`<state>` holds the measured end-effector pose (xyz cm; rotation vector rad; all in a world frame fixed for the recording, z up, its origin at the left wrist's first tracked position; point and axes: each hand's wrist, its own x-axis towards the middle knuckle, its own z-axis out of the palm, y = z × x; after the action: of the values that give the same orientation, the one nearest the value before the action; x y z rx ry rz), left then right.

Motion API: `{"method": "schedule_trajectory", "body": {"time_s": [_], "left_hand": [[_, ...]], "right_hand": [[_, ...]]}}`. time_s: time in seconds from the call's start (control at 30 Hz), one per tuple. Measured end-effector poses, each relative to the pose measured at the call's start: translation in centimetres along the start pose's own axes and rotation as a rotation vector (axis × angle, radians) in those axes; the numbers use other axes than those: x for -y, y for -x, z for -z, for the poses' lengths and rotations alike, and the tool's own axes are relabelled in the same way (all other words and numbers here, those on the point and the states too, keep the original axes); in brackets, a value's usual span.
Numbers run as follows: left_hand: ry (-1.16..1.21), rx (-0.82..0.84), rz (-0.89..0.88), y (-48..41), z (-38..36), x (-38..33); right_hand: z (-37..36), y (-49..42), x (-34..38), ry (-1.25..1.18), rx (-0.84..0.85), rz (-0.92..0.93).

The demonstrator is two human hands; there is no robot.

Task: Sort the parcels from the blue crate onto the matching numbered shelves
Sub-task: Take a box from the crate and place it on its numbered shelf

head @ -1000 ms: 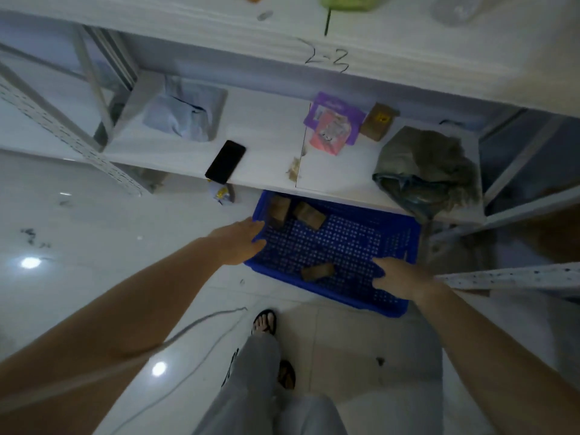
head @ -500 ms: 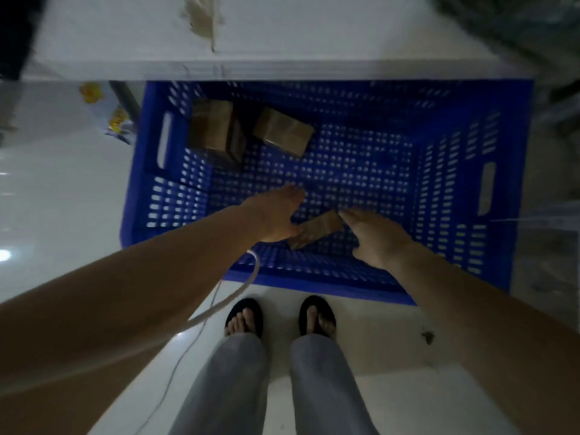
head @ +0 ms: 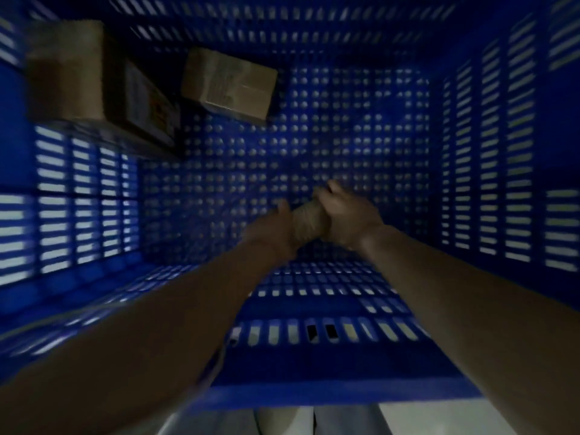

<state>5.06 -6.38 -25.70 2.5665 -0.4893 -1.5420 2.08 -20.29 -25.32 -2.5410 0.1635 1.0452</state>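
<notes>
A small brown parcel (head: 309, 222) is clasped between the left hand (head: 271, 229) and right hand (head: 348, 219), both closed around it just above the blue crate (head: 518, 152) floor, presumably for lifting out. Two cardboard boxes (head: 229, 83) are left at the far left corner.

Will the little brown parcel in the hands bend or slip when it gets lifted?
The small brown parcel looks like a stiff cardboard box, so it probably won't bend. The left hand and right hand squeeze it from both sides, so a slip seems unlikely. It is small, so probably light.
</notes>
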Motion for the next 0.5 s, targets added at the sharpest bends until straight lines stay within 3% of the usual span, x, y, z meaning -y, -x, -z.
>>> {"method": "schedule_trajectory", "body": {"time_s": [0.07, 0.13, 0.17, 0.23, 0.33, 0.4, 0.5], "left_hand": [[0.33, 0.027, 0.038, 1.4, 2.4, 0.7], [0.753, 0.068, 0.084, 4.0, 5.5, 1.1], [0.963, 0.102, 0.109, 5.7, 7.1, 1.0], [1.247, 0.152, 0.118, 9.6, 10.2, 0.4], [1.379, 0.169, 0.107, 15.8, 14.3, -0.8], [1.356, 0.173, 0.087, 20.0, 16.5, -1.9], [1.326, 0.203, 0.017, 26.8, 19.5, -4.1]], "right_hand": [[1.1, 1.2, -0.4, -0.332, -0.077, -0.042], [3.0, 3.8, -0.2, -0.779, -0.154, -0.218], [4.3, 5.4, 0.0, -0.979, -0.134, -0.317], [6.9, 9.3, 0.6, -1.19, 0.058, -0.454], [11.0, 14.7, 2.5, -1.474, 0.277, -0.437], [14.1, 17.8, 4.4, -1.591, 0.248, -0.398], [19.4, 22.5, 7.4, -1.562, 0.221, -0.304]]}}
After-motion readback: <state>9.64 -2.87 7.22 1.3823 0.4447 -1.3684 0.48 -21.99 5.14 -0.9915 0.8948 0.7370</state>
